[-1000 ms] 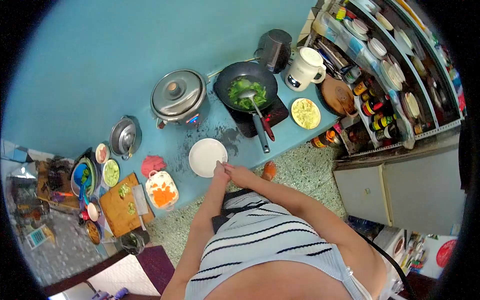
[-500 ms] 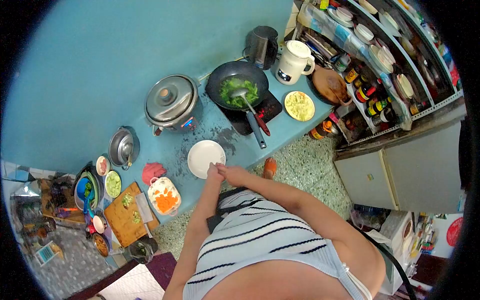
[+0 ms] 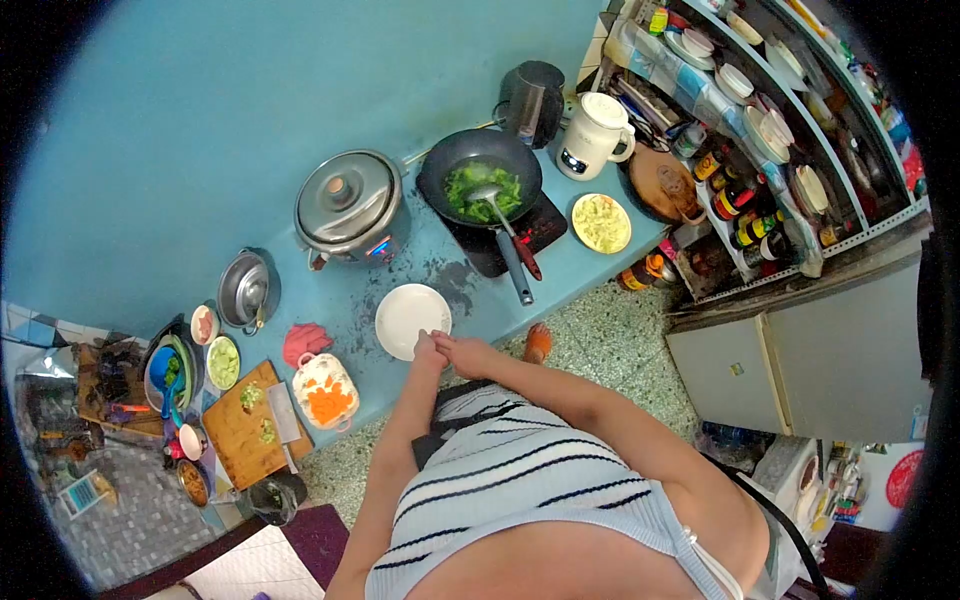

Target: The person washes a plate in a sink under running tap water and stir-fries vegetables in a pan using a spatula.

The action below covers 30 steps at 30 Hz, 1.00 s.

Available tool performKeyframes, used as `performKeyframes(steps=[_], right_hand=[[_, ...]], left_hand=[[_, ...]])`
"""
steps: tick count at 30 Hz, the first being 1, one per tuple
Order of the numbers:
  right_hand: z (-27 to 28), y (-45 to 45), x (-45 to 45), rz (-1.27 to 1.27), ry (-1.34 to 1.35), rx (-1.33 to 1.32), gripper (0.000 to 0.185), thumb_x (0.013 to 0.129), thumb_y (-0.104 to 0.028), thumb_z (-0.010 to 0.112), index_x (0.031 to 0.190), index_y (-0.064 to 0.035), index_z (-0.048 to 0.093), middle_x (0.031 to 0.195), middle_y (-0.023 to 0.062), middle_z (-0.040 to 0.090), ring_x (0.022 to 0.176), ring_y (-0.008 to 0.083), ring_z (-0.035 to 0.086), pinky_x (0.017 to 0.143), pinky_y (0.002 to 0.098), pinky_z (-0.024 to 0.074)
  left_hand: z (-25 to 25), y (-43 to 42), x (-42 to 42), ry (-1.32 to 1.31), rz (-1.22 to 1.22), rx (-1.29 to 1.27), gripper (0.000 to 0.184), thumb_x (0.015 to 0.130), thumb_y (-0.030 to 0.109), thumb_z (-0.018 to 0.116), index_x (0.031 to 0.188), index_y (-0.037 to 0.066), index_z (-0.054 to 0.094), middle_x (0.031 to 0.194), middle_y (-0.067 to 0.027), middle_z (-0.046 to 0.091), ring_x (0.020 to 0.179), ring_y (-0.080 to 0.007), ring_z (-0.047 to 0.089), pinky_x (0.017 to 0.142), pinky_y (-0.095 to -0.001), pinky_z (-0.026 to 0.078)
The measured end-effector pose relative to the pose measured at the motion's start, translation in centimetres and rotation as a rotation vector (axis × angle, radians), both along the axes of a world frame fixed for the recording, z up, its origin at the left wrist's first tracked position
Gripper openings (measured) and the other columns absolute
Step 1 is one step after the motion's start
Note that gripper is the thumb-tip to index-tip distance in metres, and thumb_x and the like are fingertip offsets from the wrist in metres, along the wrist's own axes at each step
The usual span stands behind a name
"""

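Presently, white plate (image 3: 406,316) lies near front edge of bench (image 3: 490,312) — likely rigid, smooth, breakable; best held by opposite rims. Left hand (image 3: 429,350) and right hand (image 3: 462,355) meet at near rim — fingers look bunched; pinch on rim, cannot tell.

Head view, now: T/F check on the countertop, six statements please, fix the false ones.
1. The left hand and right hand are close together at the white plate's near edge. True.
2. Carrot pieces lie on the white plate. False: they lie in the two-handled dish.
3. The spatula's head rests on greens in the wok. True.
4. The electric pot has its lid off. False: it is on.
5. The cleaver lies at the cutting board's edge. True.
6. The dark kettle stands left of the wok. False: behind it, to the right.
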State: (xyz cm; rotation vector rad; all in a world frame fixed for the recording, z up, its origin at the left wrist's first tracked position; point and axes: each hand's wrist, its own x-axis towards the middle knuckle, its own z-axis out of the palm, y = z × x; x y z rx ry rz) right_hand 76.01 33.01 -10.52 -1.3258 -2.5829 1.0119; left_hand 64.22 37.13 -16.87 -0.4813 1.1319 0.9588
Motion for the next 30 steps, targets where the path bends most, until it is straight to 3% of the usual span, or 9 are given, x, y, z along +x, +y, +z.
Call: performKeyframes(steps=[5, 9, 10, 14, 17, 20, 22, 30], right_hand=[[-0.1, 0.1, 0.1, -0.027, -0.084, -0.105, 0.062, 0.065, -0.004, 0.051, 0.122, -0.0060, 0.026, 0.132, 0.0101, 0.025, 0.090, 0.0335, 0.052, 0.071, 0.0413, 0.0440], [-2.0, -0.2, 0.2, -0.008, 0.058, 0.082, 0.061, 0.065, -0.003, 0.050, 0.121, -0.0047, 0.028, 0.132, 0.0107, 0.024, 0.093, 0.0314, 0.051, 0.072, 0.0407, 0.0442], [-2.2, -0.2, 0.2, 0.007, 0.076, 0.137, 0.060, 0.064, -0.003, 0.050, 0.121, -0.0042, 0.029, 0.133, 0.0112, 0.024, 0.094, 0.0306, 0.051, 0.072, 0.0404, 0.0443], [-2.1, 0.0, 0.2, 0.008, 0.095, 0.115, 0.061, 0.064, -0.003, 0.051, 0.121, -0.0028, 0.029, 0.133, 0.0123, 0.023, 0.097, 0.0299, 0.050, 0.072, 0.0399, 0.0443], [-2.1, 0.1, 0.1, 0.005, 0.046, 0.010, 0.062, 0.064, -0.003, 0.051, 0.121, -0.0022, 0.028, 0.132, 0.0126, 0.023, 0.097, 0.0307, 0.049, 0.072, 0.0404, 0.0442], [-2.6, 0.2, -0.3, -0.029, 0.089, 0.039, 0.063, 0.063, -0.003, 0.051, 0.122, -0.0017, 0.027, 0.132, 0.0130, 0.023, 0.095, 0.0321, 0.050, 0.071, 0.0409, 0.0441], [0.3, 0.3, 0.1, 0.005, -0.001, -0.049, 0.064, 0.063, -0.003, 0.051, 0.122, -0.0015, 0.026, 0.133, 0.0134, 0.022, 0.099, 0.0322, 0.047, 0.073, 0.0405, 0.0439], [-0.6, 0.5, 0.2, 0.040, 0.001, 0.013, 0.065, 0.064, -0.005, 0.051, 0.123, -0.0021, 0.025, 0.134, 0.0135, 0.020, 0.111, 0.0275, 0.039, 0.078, 0.0371, 0.0435]], left_hand=[[-0.7, -0.1, -0.2, -0.083, -0.046, -0.012, 0.045, 0.087, 0.045, 0.027, 0.061, 0.010, 0.039, 0.048, 0.0025, 0.042, 0.042, -0.0108, 0.041, 0.040, -0.0276, 0.040], [-0.6, 0.1, 0.2, 0.022, -0.050, -0.014, 0.045, 0.087, 0.045, 0.027, 0.061, 0.010, 0.040, 0.048, 0.0019, 0.042, 0.043, -0.0114, 0.042, 0.041, -0.0283, 0.042], [-0.9, 0.1, 0.0, -0.004, -0.047, 0.002, 0.044, 0.088, 0.042, 0.026, 0.061, 0.010, 0.039, 0.051, -0.0004, 0.042, 0.045, -0.0148, 0.042, 0.044, -0.0311, 0.042], [-0.4, 0.2, 0.1, -0.006, -0.052, 0.005, 0.042, 0.088, 0.040, 0.025, 0.062, 0.010, 0.038, 0.052, -0.0026, 0.041, 0.047, -0.0184, 0.042, 0.046, -0.0351, 0.043], [0.3, 0.0, 0.4, -0.033, -0.010, -0.012, 0.043, 0.086, 0.044, 0.032, 0.062, 0.009, 0.040, 0.049, 0.0009, 0.042, 0.042, -0.0114, 0.041, 0.041, -0.0269, 0.042], [0.4, 0.1, 0.2, -0.147, 0.033, -0.013, 0.044, 0.086, 0.045, 0.033, 0.062, 0.009, 0.041, 0.048, 0.0012, 0.041, 0.041, -0.0116, 0.040, 0.041, -0.0265, 0.040], [0.1, 0.3, 0.3, -0.107, 0.043, -0.017, 0.044, 0.086, 0.046, 0.033, 0.061, 0.009, 0.040, 0.048, 0.0014, 0.040, 0.041, -0.0117, 0.039, 0.041, -0.0268, 0.040], [0.8, 0.2, 0.5, -0.066, -0.012, 0.008, 0.047, 0.085, 0.048, 0.031, 0.059, 0.010, 0.039, 0.047, 0.0024, 0.038, 0.041, -0.0122, 0.038, 0.043, -0.0297, 0.039]])
